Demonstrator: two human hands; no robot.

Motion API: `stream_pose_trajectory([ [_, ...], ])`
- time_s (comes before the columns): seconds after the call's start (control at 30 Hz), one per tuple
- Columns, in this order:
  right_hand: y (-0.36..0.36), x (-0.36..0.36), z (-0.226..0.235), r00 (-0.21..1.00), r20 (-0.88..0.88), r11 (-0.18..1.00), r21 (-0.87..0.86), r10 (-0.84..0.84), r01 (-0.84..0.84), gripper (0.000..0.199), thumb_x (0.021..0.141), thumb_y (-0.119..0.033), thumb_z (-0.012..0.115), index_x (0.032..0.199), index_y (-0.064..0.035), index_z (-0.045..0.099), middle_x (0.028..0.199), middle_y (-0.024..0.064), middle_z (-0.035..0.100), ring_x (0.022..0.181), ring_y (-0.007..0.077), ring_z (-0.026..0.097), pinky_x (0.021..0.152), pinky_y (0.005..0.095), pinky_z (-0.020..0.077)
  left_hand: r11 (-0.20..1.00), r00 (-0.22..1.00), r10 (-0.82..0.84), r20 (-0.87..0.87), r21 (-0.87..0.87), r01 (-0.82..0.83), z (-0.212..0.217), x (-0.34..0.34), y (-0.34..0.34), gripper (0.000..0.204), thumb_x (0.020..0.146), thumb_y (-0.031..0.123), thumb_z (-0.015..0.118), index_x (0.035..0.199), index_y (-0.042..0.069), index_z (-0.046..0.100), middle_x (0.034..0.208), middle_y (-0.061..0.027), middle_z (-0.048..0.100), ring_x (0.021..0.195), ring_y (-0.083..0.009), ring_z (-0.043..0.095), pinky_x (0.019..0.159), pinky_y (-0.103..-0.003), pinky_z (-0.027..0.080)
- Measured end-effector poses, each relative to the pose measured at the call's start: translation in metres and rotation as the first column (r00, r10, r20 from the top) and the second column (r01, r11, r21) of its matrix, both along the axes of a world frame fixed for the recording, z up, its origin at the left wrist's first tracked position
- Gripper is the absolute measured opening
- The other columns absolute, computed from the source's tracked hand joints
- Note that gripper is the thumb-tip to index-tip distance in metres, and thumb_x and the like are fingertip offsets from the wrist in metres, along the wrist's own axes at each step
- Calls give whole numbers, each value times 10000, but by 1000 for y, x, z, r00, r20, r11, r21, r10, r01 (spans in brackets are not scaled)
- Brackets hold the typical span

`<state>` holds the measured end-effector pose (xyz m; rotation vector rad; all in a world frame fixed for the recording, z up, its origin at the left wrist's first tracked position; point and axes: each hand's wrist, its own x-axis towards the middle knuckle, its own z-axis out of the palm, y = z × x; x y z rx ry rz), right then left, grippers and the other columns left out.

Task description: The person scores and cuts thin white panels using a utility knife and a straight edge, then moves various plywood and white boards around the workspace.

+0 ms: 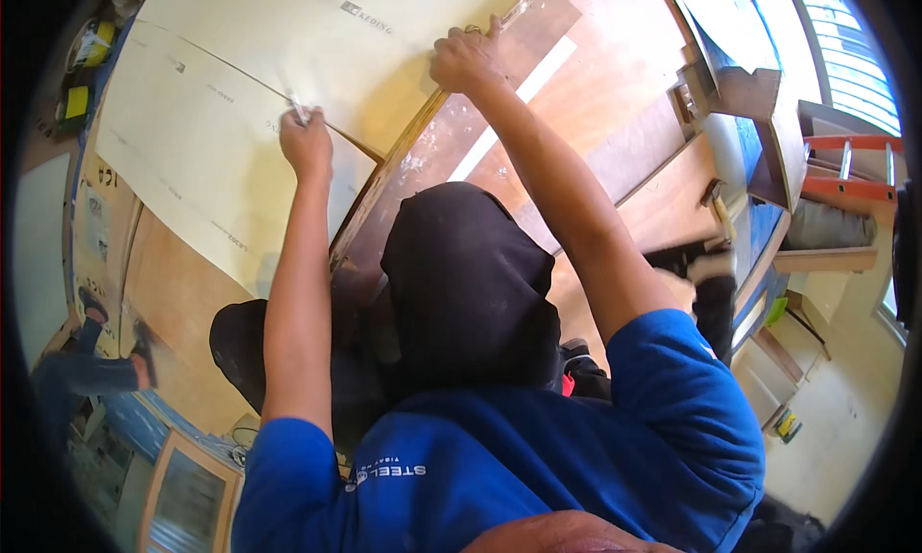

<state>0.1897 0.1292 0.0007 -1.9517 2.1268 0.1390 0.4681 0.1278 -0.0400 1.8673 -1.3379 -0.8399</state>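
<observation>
A large cream laminate sheet (pixel 192 169) with faint printed marks lies before me, crossed by a thin dark line running to its near right edge. My left hand (pixel 307 147) is closed round a slim pale tool (pixel 300 111), blurred at its tip, resting at that line; its exact kind does not show. My right hand (pixel 468 61) is farther off, its fingers curled at a long rough-edged wooden strip (pixel 418 135) that borders the sheet, with the thumb raised. What lies under its fingers is hidden.
Reddish plywood (pixel 615 34) with a white stripe spreads right of the strip. A hammer (pixel 715 207) lies at the right, near wooden boxes (pixel 749 97) and an orange ladder (pixel 850 164). Another person's legs (pixel 91 370) show at the far left. A framed panel (pixel 187 495) stands lower left.
</observation>
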Motion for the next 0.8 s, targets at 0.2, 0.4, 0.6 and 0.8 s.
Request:
stream_pose_trajectory([
  [0.2,-3,0,-7,995,-102,999,-47,21,-26,402,929,-293,407,1078,-114,734,1201,120,666,1131,328,638,1149,707,75,907,868,-404,287,251,339,67,-22,97,469,912,483,652,934,21,575,825,-184,677,785,-380,665,720,-475,513],
  [0.4,-1,24,4,997,-73,984,-175,25,-38,472,930,-400,547,1299,-110,603,1349,172,554,1220,347,574,1101,643,242,924,885,-312,346,328,197,55,-10,102,427,964,463,564,977,37,529,924,-206,674,878,-411,659,783,-502,514],
  [0.6,-33,13,15,950,191,947,-159,-249,280,794,788,-368,792,1448,-81,457,1481,231,378,1367,449,374,1092,619,335,942,887,-305,348,250,226,57,-16,106,309,945,350,594,945,52,516,937,-186,660,875,-408,650,772,-518,505],
  [0.8,-47,20,17,976,-214,971,223,-33,82,823,902,-574,547,1541,-104,333,1586,196,321,1516,316,193,1113,758,114,968,901,-248,356,136,213,47,-21,111,257,929,294,629,925,63,516,886,-167,659,820,-398,644,721,-509,497],
])
